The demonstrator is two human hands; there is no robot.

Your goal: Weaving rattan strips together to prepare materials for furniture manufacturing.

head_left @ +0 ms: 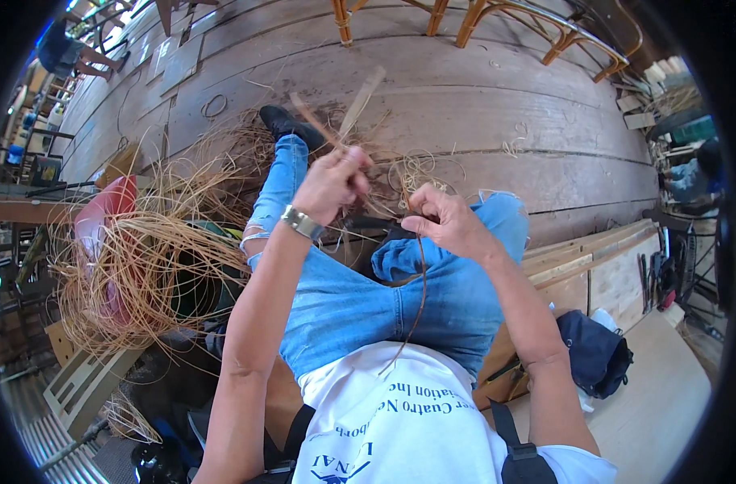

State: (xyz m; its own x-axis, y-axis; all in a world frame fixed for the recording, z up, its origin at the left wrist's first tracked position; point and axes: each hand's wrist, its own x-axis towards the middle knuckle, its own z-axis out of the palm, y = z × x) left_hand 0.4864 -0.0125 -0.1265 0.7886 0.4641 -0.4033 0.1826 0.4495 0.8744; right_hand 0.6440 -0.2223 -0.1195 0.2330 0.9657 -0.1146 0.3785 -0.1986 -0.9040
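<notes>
My left hand (334, 184), with a metal-banded watch (302, 222) at the wrist, is closed above my left knee. Out of its top stick a pale flat strip (363, 101) and a narrower brown strip (313, 118), both blurred by motion. My right hand (447, 219) pinches a thin brown rattan strip (423, 282) between thumb and finger. The strip's lower end trails over my jeans to my white shirt. Whether it runs across to the left hand cannot be made out.
A large loose tangle of rattan strands (154, 266) lies at the left, around a red thing (106, 214). Shavings (420, 169) litter the plank floor (465, 105). A dark blue bag (594, 355) and stacked boards (594, 266) sit at the right. Rattan furniture legs (469, 22) stand at the far side.
</notes>
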